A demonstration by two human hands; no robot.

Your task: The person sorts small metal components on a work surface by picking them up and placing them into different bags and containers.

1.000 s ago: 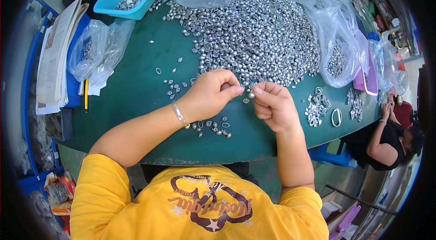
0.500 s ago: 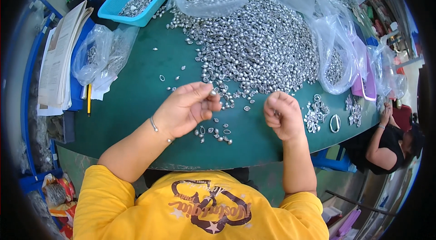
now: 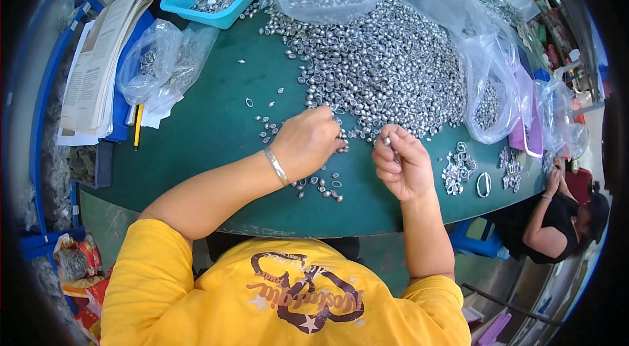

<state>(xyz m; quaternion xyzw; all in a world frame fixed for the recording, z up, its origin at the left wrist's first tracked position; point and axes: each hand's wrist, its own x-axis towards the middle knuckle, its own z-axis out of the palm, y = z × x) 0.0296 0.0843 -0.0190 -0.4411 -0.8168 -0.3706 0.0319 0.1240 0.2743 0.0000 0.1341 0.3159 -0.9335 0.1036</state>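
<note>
A large heap of small silver oval metal pieces (image 3: 386, 64) lies on the green table (image 3: 196, 149). At the heap's near edge, my left hand (image 3: 308, 143) is palm down with fingers bent toward a few loose pieces. Its fingertips are mostly hidden, so what they pinch does not show. My right hand (image 3: 407, 166), a little to the right, is raised above the table with its fingers curled. Between its thumb and forefinger sits one silver oval piece (image 3: 387, 141). Several loose pieces (image 3: 321, 187) lie between my hands and the near table edge, and others (image 3: 267, 128) left of my left hand.
A turquoise basket (image 3: 190, 13) and a clear plastic bag (image 3: 327, 13) of pieces stand at the back. Papers (image 3: 98, 64) lie far left. Silver rings and links (image 3: 458, 169) rest on the right, near a purple basket (image 3: 532, 139). Another person (image 3: 550, 228) sits at far right.
My left hand has turned palm down and gone to the heap's near edge; the piece in its fingertips no longer shows. My right hand has turned, bringing its silver piece into sight.
</note>
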